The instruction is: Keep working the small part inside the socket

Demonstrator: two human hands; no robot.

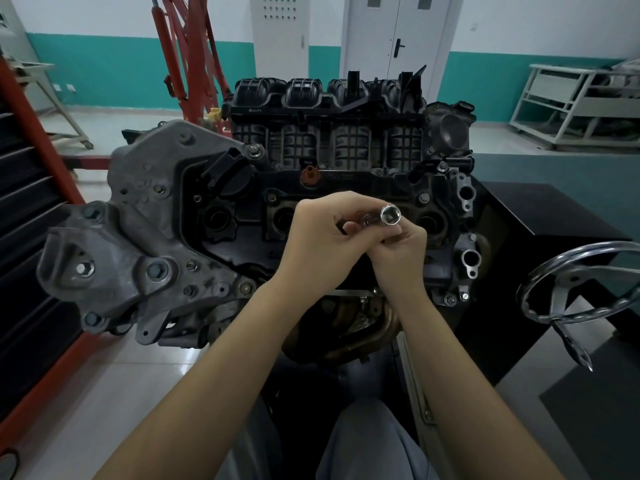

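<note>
Here I am gripping the socket wrench (pixel 375 219) with my left hand (pixel 320 237), fingers curling round its shaft, while my right hand (pixel 401 249) is pinching it just under the socket end. Both are hovering above the engine (pixel 225 216), the chrome handwheel (pixel 585 282) sitting off right.

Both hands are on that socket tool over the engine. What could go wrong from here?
1. The socket is held in fingertips of the left hand and right hand directly above the open plug wells in the engine; if it slips, it could drop into one.
2. The chrome handwheel sits close beside the right forearm; an elbow swing might knock it.
</note>
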